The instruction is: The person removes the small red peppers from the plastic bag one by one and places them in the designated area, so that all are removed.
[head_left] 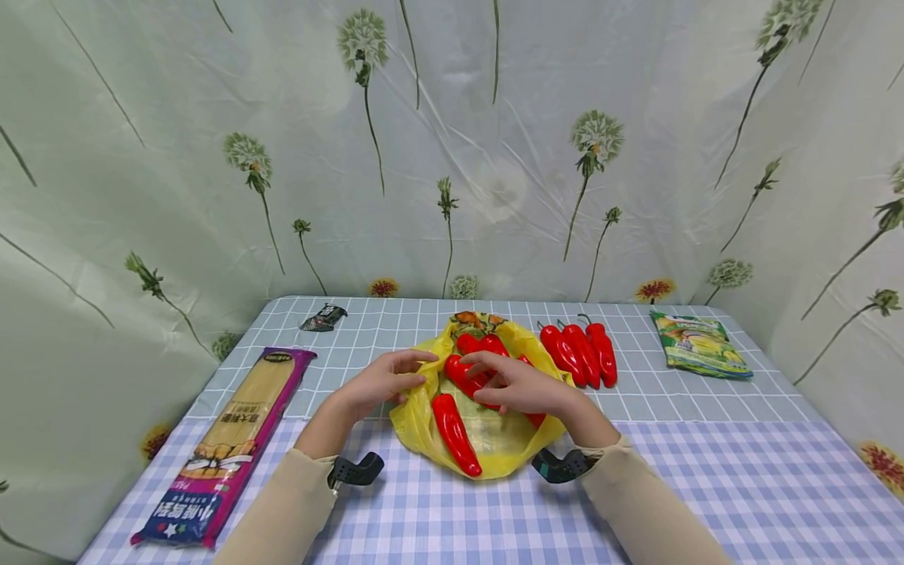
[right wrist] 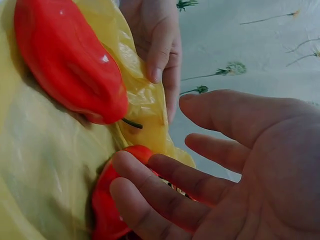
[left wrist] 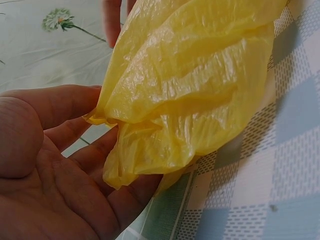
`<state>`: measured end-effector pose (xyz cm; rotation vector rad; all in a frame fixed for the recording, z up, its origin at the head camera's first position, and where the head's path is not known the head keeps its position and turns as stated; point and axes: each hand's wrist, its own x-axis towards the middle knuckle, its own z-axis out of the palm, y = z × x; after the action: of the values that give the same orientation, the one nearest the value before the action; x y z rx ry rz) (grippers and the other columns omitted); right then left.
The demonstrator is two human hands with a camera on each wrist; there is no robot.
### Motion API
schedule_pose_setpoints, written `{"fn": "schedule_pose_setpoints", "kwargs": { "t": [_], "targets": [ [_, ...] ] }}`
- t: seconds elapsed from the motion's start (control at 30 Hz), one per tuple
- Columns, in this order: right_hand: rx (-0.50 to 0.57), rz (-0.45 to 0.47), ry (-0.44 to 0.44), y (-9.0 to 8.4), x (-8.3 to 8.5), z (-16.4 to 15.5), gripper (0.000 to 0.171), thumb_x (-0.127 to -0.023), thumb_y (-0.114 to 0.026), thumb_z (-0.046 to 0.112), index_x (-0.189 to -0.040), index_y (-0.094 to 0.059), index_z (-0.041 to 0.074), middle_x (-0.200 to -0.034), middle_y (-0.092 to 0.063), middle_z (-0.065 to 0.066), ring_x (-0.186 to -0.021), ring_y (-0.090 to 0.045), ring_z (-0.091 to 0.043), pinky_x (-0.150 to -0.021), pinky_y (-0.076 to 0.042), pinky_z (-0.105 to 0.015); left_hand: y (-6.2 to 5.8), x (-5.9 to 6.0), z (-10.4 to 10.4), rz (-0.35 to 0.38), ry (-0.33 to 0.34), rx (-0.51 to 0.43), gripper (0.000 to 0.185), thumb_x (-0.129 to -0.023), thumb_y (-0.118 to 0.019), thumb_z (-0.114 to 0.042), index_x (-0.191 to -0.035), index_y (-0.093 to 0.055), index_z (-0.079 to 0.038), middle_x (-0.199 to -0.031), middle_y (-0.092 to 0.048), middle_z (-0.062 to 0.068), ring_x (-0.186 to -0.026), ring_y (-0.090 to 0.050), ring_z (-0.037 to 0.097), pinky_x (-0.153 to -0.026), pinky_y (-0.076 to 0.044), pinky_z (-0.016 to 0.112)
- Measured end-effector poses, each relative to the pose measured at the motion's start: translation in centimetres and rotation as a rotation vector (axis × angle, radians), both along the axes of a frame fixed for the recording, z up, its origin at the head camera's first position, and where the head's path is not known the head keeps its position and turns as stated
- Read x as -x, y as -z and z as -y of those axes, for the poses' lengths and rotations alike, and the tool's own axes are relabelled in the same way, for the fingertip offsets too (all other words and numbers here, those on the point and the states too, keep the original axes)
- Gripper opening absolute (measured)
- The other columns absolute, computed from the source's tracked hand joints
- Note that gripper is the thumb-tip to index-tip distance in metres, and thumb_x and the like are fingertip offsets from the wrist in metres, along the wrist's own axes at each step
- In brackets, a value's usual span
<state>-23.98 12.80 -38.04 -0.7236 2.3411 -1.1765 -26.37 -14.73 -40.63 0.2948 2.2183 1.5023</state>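
A yellow plastic bag [head_left: 504, 463] lies spread on the table with several red peppers in it, one pepper [head_left: 456, 435] along its near left side. My left hand [head_left: 384, 382] pinches the bag's left edge between thumb and fingers; the left wrist view shows the crumpled yellow film [left wrist: 185, 95] at the fingertips. Over the peppers in the bag hovers my right hand [head_left: 519, 384], fingers loosely bent. In the right wrist view these fingers are spread apart, holding nothing, and overlap a red pepper [right wrist: 105, 205]. Another pepper [right wrist: 75, 65] with a green stem lies nearby on the film.
Three red peppers [head_left: 581, 355] lie side by side right of the bag. A long pack of pasta [head_left: 229, 439] lies at the left, and a small black wrapper [head_left: 325, 317] at the back left. A green and yellow packet [head_left: 702, 345] is at the back right, before a floral curtain [head_left: 494, 157].
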Motion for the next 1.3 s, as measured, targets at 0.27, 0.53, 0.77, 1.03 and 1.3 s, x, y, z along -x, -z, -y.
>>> {"fn": "schedule_pose_setpoints", "kwargs": {
  "t": [0.27, 0.53, 0.77, 1.03, 1.3],
  "targets": [
    [0.009, 0.038, -0.026, 0.2, -0.4, 0.6, 0.055, -0.096, -0.066, 0.018, -0.146, -0.045, 0.019, -0.138, -0.056, -0.012, -0.104, -0.061, -0.025, -0.07, -0.059, -0.034, -0.1, -0.1, 0.0, 0.002, -0.001, -0.008, 0.037, -0.099, -0.059, -0.016, -0.136, -0.06, -0.021, -0.142, -0.053, 0.012, -0.068, -0.046, 0.018, -0.064, -0.045, 0.024],
    [-0.011, 0.077, -0.038, 0.6, -0.8, 1.2, 0.061, -0.094, -0.068, 0.022, -0.149, -0.041, 0.021, -0.136, -0.056, -0.008, -0.11, -0.061, -0.024, -0.072, -0.059, -0.038, -0.1, -0.2, 0.0, 0.006, -0.002, -0.012, 0.037, -0.099, -0.059, -0.016, -0.136, -0.06, -0.021, -0.144, -0.053, 0.012, -0.069, -0.047, 0.018, -0.065, -0.046, 0.024],
    [-0.035, 0.07, -0.042, 0.8, -1.2, 1.8, 0.061, -0.092, -0.071, 0.027, -0.147, -0.044, 0.022, -0.136, -0.057, -0.006, -0.106, -0.06, -0.023, -0.072, -0.059, -0.036, 0.0, 0.0, 0.1, -0.003, 0.008, -0.004, 0.039, -0.099, -0.06, -0.018, -0.138, -0.058, -0.02, -0.144, -0.052, 0.014, -0.071, -0.048, 0.018, -0.066, -0.046, 0.023],
    [-0.072, 0.031, -0.056, 1.7, -1.1, 2.2, 0.064, -0.089, -0.075, 0.034, -0.145, -0.046, 0.025, -0.131, -0.059, 0.0, -0.102, -0.06, -0.019, -0.078, -0.056, -0.03, -0.1, -0.1, 0.0, -0.008, -0.005, -0.005, 0.038, -0.098, -0.062, -0.019, -0.135, -0.061, -0.021, -0.145, -0.052, 0.013, -0.083, -0.053, 0.018, -0.067, -0.048, 0.024],
    [-0.068, 0.025, -0.049, 2.2, -1.1, 2.5, 0.065, -0.085, -0.079, 0.032, -0.143, -0.05, 0.025, -0.132, -0.059, 0.001, -0.093, -0.061, -0.018, -0.073, -0.057, -0.031, -0.1, 0.0, 0.1, -0.009, 0.005, -0.004, 0.038, -0.099, -0.06, -0.019, -0.137, -0.059, -0.02, -0.146, -0.05, 0.014, -0.078, -0.051, 0.017, -0.066, -0.046, 0.023]
  ]
}}
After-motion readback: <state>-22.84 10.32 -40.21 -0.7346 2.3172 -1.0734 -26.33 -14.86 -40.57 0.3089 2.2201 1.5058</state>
